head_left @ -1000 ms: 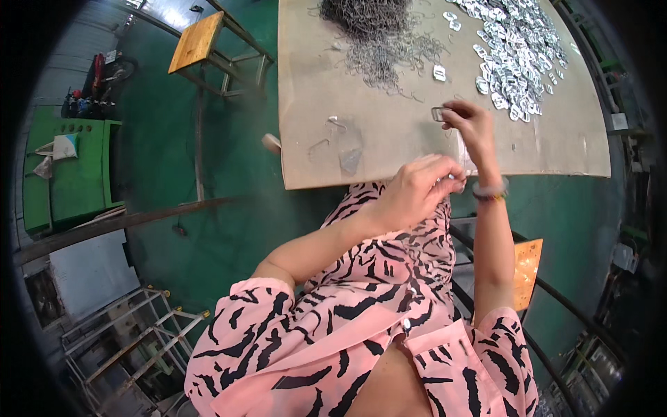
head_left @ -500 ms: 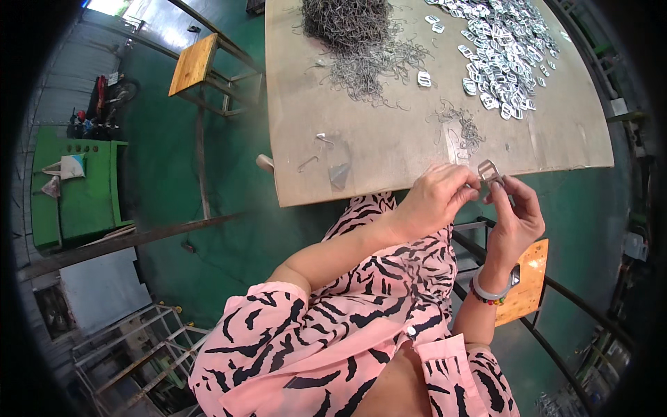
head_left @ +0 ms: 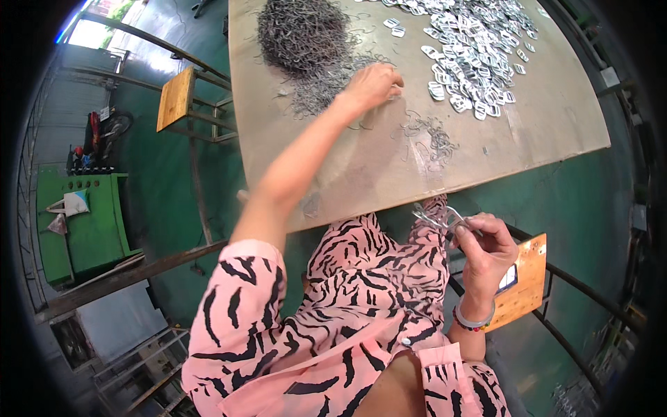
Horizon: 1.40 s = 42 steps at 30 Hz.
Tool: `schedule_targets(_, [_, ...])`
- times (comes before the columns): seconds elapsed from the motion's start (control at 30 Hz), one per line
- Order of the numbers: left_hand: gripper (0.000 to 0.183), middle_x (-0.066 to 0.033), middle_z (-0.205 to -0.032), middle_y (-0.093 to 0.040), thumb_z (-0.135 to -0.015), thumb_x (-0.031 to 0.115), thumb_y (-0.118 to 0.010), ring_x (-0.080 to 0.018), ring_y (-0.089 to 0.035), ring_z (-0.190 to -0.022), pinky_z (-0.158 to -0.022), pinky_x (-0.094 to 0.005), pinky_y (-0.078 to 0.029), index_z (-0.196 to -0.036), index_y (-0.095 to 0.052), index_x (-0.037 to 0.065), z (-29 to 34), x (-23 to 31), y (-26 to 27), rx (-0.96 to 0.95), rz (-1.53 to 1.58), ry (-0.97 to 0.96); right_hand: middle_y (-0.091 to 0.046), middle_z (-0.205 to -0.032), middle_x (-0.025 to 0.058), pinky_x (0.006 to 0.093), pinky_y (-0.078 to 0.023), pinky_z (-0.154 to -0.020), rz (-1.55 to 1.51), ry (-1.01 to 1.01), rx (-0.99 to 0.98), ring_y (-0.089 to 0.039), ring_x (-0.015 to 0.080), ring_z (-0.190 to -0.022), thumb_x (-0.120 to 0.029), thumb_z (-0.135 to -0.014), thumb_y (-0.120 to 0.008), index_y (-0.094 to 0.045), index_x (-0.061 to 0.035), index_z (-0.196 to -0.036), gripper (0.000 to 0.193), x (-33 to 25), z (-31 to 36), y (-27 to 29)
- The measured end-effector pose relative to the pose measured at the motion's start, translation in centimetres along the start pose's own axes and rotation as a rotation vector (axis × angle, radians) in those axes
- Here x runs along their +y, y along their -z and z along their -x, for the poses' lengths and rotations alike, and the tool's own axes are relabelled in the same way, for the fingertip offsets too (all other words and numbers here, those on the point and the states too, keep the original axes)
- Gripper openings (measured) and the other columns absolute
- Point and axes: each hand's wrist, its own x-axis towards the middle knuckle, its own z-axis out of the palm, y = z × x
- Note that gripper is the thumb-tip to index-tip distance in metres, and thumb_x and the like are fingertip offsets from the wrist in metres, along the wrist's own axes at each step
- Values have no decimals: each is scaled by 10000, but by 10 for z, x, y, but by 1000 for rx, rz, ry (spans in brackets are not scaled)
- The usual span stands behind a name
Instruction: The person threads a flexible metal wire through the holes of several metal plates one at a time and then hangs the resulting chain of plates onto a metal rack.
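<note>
Low over my lap, my right hand [head_left: 486,243] pinches a bright metal buckle [head_left: 453,217] between thumb and fingers. Thin bent wire [head_left: 422,214] sticks out to the left of that buckle; how the two join is too fine to tell. My left hand [head_left: 375,85] is stretched far across the table, at the right edge of the loose wire hooks [head_left: 316,90]. Its fingers are curled down together at the tabletop, and whatever lies in or under them is hidden.
On the brown-topped table [head_left: 542,135] are a dark heap of wire hooks [head_left: 299,35], a silver pile of metal buckles [head_left: 472,59] and a small cluster of hooks [head_left: 434,139]. Wooden stools [head_left: 175,99] stand left and right; a green cabinet [head_left: 83,236] is far left.
My left hand has left my right hand and reached forward and left over the table, covering where a lone buckle lay. My right hand has lowered toward my lap, still holding its buckle.
</note>
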Motion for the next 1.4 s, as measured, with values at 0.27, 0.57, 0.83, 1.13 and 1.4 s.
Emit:
schedule_targets(0.27, [159, -199, -873, -614, -857, 139, -464, -387, -584, -844, -712, -472, -448, -958, -511, 25, -16, 21, 29, -326, -80, 33, -588, -780, 79, 223, -467, -527, 80, 21, 66, -557, 121, -625, 136, -743, -600, -586, 28, -851, 154, -1, 3, 5])
schedule_targets(0.57, [181, -225, -841, -603, -890, 142, -442, -381, -580, -818, -733, -437, -445, -958, -476, -23, 34, 21, -2, -193, 71, 162, -603, -787, 67, 222, -472, -542, 151, 33, 80, -576, 122, -629, 117, -731, -631, -609, 42, -848, 141, -5, 13, -9])
schedule_targets(0.83, [196, -186, -816, -653, -849, 110, -515, -281, -645, -793, -687, -385, -500, -940, -652, 3, 48, 44, 18, -241, 326, 177, -620, -774, 72, 226, -470, -544, 141, 27, 46, -576, 118, -634, 111, -734, -629, -616, 49, -853, 135, -3, 25, -14])
schedule_targets(1.13, [226, -206, -885, -651, -785, 65, -525, -287, -646, -854, -739, -394, -520, -958, -671, 63, 75, 89, 17, -371, -401, -91, -639, -817, 65, 192, -500, -574, 163, -12, -8, -593, 75, -677, 79, -742, -656, -626, 50, -921, 184, 7, 28, -13])
schedule_targets(1.4, [170, -228, -850, -643, -802, 31, -557, -313, -644, -866, -768, -408, -505, -928, -670, 18, 52, 55, 25, -357, -6, 137, -644, -817, 66, 188, -504, -575, 156, -58, 14, -606, 82, -685, 74, -736, -667, -630, 43, -906, 177, 12, 28, -12])
